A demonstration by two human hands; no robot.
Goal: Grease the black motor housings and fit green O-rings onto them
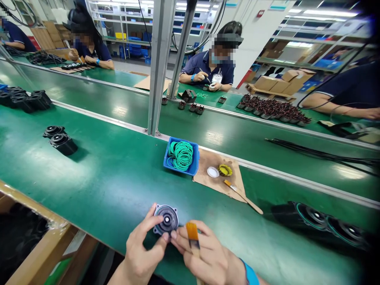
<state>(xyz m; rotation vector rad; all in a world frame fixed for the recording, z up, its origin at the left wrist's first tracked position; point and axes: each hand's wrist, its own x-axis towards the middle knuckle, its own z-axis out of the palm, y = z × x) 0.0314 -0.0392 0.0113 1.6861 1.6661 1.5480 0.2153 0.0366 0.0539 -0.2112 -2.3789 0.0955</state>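
Observation:
A round dark motor housing [166, 220] with corner lugs stands on the green bench, its open end facing up. My left hand [144, 247] grips its left and near edges between thumb and fingers. My right hand [208, 251] is closed around a flat paintbrush [192, 235], orange bristles pointing up. Its fingertips also touch the near right edge of the housing. Beyond my hands, a blue bin [181, 171] holds many green rubber rings [183, 155].
A cardboard sheet [204, 180] carries a yellow pot [225, 170], a white lid [213, 172] and a second brush [243, 196]. Black housings [329, 223] with green rings lie at right; others [61, 139] stand at left. A metal post [157, 79] rises behind the bin. Co-workers sit across the belt.

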